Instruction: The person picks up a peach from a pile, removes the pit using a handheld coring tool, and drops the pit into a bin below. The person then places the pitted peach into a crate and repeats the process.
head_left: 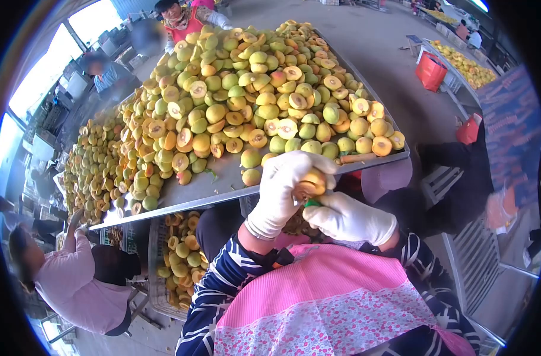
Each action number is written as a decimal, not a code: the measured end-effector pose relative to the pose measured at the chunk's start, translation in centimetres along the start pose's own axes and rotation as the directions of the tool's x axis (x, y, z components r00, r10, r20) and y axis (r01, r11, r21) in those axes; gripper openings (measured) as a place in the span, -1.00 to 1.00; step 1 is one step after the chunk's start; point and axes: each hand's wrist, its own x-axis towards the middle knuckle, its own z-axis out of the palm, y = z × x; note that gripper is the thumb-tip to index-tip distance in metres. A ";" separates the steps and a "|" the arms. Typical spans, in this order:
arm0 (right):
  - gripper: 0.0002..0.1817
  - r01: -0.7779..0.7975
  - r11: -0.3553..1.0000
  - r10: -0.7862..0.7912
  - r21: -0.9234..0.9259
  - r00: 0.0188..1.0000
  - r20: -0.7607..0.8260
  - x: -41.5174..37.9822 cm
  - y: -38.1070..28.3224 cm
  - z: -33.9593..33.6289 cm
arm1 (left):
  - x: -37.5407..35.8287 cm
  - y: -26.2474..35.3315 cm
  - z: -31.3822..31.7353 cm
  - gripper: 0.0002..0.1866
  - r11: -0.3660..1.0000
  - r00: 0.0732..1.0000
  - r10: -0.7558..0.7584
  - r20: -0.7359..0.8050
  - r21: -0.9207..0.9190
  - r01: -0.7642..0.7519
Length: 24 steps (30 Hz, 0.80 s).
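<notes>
My left hand (277,193), in a white knit glove, is closed around a cut yellow peach half (310,185) just over the near edge of the metal table (190,191). My right hand (354,220), gloved the same way, grips a small tool with a green handle (312,203). The handle's end shows beside the peach; the tool's working end is hidden by fruit and fingers. Behind my hands, a large heap of halved peaches (223,101) covers much of the table, some with brown pits showing. A thin brown stick (358,158) lies by the table's edge.
Below the table on the left stands a plastic crate (160,296) with peach halves. A person in pink (80,285) sits at the left; another in a red apron (187,26) stands across the heap. A slatted chair (475,261) and red bag (430,71) are right.
</notes>
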 end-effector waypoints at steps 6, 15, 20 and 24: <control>-0.65 -0.037 0.969 0.010 0.245 0.994 0.112 0.6 0.1 0.5 | -0.2 -1.3 -0.5 -0.41 0.947 0.996 -0.071 0.047 -0.309 0.082; -0.43 -0.236 0.727 0.337 -0.645 0.941 0.035 3.6 5.9 -2.4 | -8.5 -2.0 -10.8 -0.41 0.997 0.757 -0.066 -0.650 -0.014 0.075; -0.44 -0.304 0.742 0.375 -0.597 0.927 -0.007 3.6 9.9 -3.9 | -18.2 0.9 -20.6 -0.57 0.018 0.439 -0.032 -0.898 0.439 0.899; -0.43 -0.316 0.753 0.387 -0.577 0.922 0.000 4.6 11.0 -4.2 | -16.9 -1.3 -22.7 -0.49 -0.228 0.710 0.179 -0.681 0.673 0.703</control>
